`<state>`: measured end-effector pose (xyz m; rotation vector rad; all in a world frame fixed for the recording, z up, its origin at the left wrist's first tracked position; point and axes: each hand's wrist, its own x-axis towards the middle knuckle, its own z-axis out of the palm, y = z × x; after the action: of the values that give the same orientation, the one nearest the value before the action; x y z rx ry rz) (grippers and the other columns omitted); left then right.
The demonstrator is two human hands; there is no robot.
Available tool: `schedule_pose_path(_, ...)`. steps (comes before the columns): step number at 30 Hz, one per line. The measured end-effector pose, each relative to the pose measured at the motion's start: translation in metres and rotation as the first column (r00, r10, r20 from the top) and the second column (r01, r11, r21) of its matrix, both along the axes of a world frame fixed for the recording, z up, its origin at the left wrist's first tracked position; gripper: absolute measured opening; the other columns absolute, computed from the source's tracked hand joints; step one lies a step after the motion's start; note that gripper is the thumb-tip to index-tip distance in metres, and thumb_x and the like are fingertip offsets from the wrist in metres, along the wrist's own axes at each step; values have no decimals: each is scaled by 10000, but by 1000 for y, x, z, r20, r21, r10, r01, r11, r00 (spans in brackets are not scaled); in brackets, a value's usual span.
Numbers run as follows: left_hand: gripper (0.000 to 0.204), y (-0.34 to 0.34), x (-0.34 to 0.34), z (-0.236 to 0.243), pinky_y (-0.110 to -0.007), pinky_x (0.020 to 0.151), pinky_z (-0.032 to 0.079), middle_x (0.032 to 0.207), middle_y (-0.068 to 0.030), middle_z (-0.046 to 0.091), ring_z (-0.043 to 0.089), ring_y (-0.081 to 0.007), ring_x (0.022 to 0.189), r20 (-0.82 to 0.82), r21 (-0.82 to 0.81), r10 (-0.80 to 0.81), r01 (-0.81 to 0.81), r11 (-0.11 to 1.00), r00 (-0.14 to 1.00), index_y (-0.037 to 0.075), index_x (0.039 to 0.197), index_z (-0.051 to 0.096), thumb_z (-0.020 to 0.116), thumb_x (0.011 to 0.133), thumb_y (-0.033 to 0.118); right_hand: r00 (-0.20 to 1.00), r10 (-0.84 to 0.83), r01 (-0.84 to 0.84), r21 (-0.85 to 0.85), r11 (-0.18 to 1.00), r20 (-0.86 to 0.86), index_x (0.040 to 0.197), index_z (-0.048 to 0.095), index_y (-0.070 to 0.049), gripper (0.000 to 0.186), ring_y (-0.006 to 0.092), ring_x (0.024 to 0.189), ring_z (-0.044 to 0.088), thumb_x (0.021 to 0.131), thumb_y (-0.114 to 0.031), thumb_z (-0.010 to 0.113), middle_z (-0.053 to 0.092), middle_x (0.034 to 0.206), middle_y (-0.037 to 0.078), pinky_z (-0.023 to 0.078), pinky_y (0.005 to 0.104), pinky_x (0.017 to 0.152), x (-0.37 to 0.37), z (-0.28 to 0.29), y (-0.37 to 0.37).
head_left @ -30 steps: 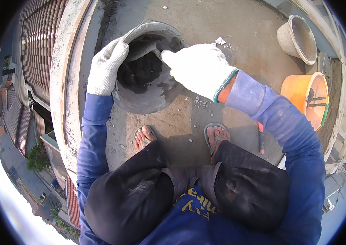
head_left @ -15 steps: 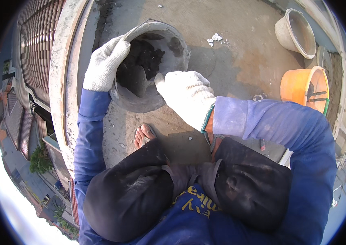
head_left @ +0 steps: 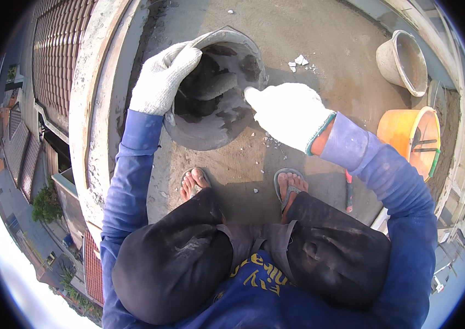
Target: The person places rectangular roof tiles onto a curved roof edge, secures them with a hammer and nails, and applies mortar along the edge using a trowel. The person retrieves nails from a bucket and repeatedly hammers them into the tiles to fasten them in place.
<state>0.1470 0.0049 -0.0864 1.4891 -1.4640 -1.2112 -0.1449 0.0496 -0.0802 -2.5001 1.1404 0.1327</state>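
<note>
My left hand, in a white knit glove, is closed on the rim of a cement-crusted bucket, which holds dark grey, wet-looking material. At the bucket's right side my right hand, also gloved, is closed with its thumb toward the opening; what it grips is hidden. A pale grey curved piece, possibly a tool's blade, lies inside the bucket near those fingers; I cannot tell whether they hold it. My sandalled feet are below the bucket.
An orange bucket with dark bars in it and a grey bucket stand at right. A red-and-dark tool lies near my right knee. White chips dot the concrete floor. A parapet runs along the left, with roofs beyond.
My right hand dipped down and left half a second ago, then moved up and right. My left hand and the bucket rim shifted slightly right. The pale piece inside changed position.
</note>
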Motion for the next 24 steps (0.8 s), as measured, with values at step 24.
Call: schedule_pose_path(24,418,21,-47,16,-299,992,552,1161,-41,790,670,-98,1072,41,57,42,-44,997,998,19,1388,758,809,1045,252,970,-242,240,-137,961,5,1191,681,-70,316,401,782,767,1040,-348,697,761,925,159,603,524,707,-43,-8,-1)
